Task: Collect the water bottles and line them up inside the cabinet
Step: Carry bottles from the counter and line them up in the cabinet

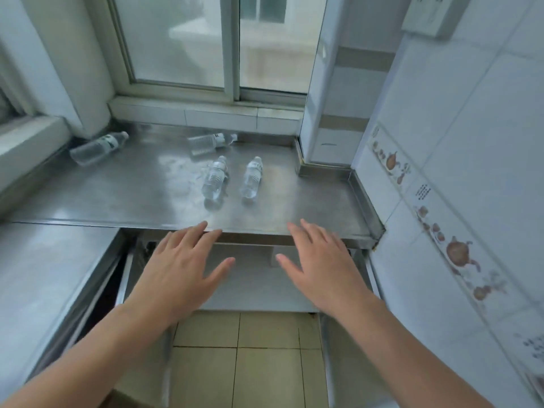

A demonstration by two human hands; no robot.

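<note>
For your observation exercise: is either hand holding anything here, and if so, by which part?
Nothing is held. The left hand and right hand are both open, fingers spread, near the counter edge. All four bottles stay on it.

Both arms extended forward; left hand [182, 269] and right hand [321, 269] palm-down, fingers straight, spread, holding nothing.

Brushed stainless-steel counter [147, 184], dull sheen, hazy reflections; four clear, glossy plastic water bottles [215, 179] with paper-like labels; matt steel cabinet shelf [253, 287] below; glazed white wall tiles [471, 142], shiny; smooth beige floor tiles [235, 363]; clouded window glass [176, 39].
</note>
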